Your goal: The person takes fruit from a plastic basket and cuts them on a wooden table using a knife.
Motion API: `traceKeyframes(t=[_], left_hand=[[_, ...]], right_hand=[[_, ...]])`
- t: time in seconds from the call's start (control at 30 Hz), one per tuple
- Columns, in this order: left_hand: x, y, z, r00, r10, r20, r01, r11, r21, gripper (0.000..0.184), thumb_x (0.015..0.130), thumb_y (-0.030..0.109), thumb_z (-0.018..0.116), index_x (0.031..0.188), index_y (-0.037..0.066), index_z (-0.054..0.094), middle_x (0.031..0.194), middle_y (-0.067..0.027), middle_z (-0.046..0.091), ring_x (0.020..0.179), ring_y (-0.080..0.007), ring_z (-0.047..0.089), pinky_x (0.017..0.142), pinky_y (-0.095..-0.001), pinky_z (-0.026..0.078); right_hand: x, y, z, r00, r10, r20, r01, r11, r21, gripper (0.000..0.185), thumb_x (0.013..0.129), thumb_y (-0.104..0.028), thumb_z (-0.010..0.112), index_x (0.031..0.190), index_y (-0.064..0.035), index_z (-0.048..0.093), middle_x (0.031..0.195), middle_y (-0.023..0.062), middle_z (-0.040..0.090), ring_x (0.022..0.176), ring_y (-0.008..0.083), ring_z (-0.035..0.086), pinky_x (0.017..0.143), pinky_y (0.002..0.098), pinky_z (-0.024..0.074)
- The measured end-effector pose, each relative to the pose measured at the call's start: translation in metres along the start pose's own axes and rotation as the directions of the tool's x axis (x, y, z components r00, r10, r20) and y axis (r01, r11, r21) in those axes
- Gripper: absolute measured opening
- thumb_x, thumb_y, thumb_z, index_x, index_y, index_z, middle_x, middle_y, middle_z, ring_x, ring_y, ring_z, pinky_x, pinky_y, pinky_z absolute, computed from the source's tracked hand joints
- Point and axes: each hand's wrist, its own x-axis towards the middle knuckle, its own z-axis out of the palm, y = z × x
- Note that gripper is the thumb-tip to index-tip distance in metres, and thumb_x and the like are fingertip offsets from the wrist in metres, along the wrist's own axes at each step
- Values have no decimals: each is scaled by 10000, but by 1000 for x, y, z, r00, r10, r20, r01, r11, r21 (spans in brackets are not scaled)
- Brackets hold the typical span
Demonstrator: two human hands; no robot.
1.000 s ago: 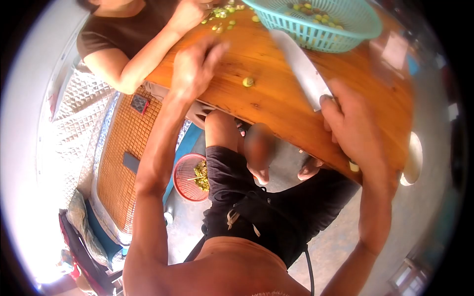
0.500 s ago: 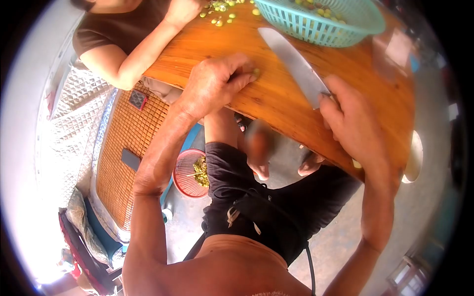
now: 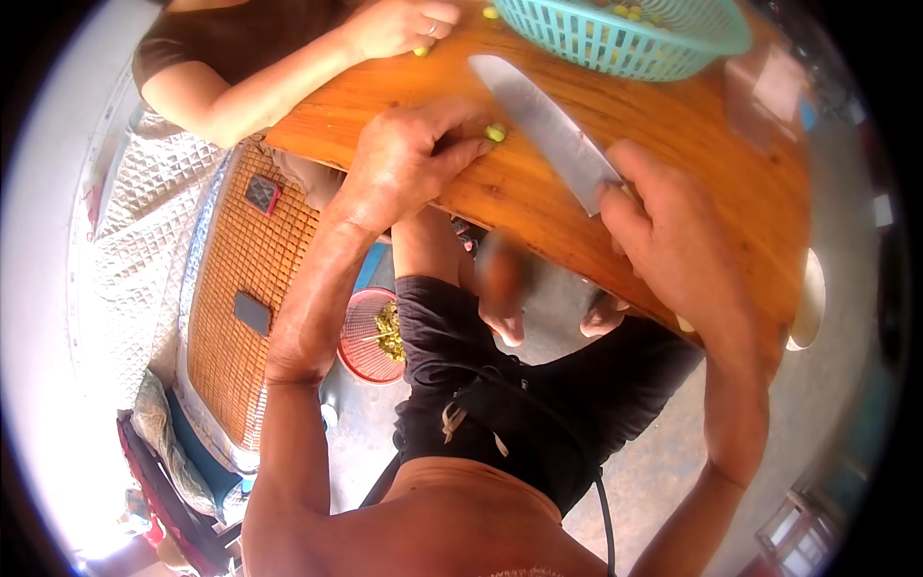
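A small round green fruit [image 3: 495, 133] sits at the tips of my left thumb and forefinger, just over the wooden table. My left hand [image 3: 413, 159] is closed in a pinch on it. In my right hand [image 3: 678, 216] is a kitchen knife [image 3: 543, 125], gripped by its handle, which my fingers mostly hide. Its broad blade slants up and left across the table, with the tip close to the fruit but apart from it. The fruit's exact kind cannot be made out.
A teal plastic basket [image 3: 615, 60] with green fruits stands at the table's [image 3: 750, 231] far side. A co-worker's hand [image 3: 409, 27] works at the far left, a green fruit [image 3: 421, 51] beside it. On the floor a red basket [image 3: 354, 358] holds green pieces. My legs are beneath the table edge.
The knife and my right hand have moved left, bringing the blade nearer the fruit. More of the fruit shows at my left fingertips. The co-worker's hand has moved right.
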Motion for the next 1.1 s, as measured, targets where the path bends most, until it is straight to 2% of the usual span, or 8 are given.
traceKeyframes(t=[0.07,0.2,0.27,0.4,0.5,0.67,0.9,1.1], left_hand=[[2,7,-3,1000,-7,12,6,997,77,209,929,129,786,1122,49,770,954,-74,774,818,-125,692,782,-295,566],[6,15,2,998,-62,-3,62,996,57,210,928,172,789,1103,58,776,898,-88,764,774,-159,694,754,-309,565],[8,19,6,996,-71,-50,75,994,76,216,925,198,794,1092,63,773,864,-97,758,744,-179,690,735,-319,567],[11,21,11,994,-78,-74,84,993,84,220,920,207,799,1078,57,767,864,-119,748,736,-196,686,734,-325,567],[12,21,13,992,-100,-81,104,993,53,224,914,218,803,1062,54,765,872,-134,742,746,-216,696,740,-328,567],[13,23,14,990,-89,-112,95,994,51,220,905,210,800,1053,50,769,926,-139,756,813,-267,736,764,-341,574],[13,19,13,986,-130,-103,134,990,34,208,904,201,795,1047,53,771,923,-140,757,816,-275,739,763,-351,580],[11,19,16,989,-85,-120,89,996,30,181,906,179,790,1027,46,768,905,-132,757,798,-262,737,757,-343,580]], right_hand=[[2,-4,-1,1000,6,-3,-7,999,-43,146,996,-121,583,950,14,552,675,185,539,574,278,525,599,410,430],[3,-11,-3,999,37,20,-34,991,-128,150,990,-117,587,945,18,541,719,216,547,637,362,528,642,433,436],[2,-10,0,999,32,2,-32,994,-105,150,988,-119,589,959,18,539,787,262,576,741,465,545,693,478,446],[3,-19,-3,994,107,30,-104,991,-90,141,987,-120,589,974,12,541,841,293,603,826,514,571,723,519,447],[5,-22,-3,986,156,50,-147,976,-160,139,986,-125,589,984,6,542,865,304,612,871,520,587,733,540,443],[6,-18,0,995,99,18,-94,977,-190,149,979,-133,585,986,7,538,868,314,605,874,533,569,726,555,431],[9,-24,4,995,96,26,-89,977,-195,139,975,-129,574,991,5,540,872,314,606,864,541,562,717,569,424],[8,-26,9,996,94,13,-85,943,-322,133,979,-138,582,1025,-16,554,844,307,622,826,530,588,709,588,434]])
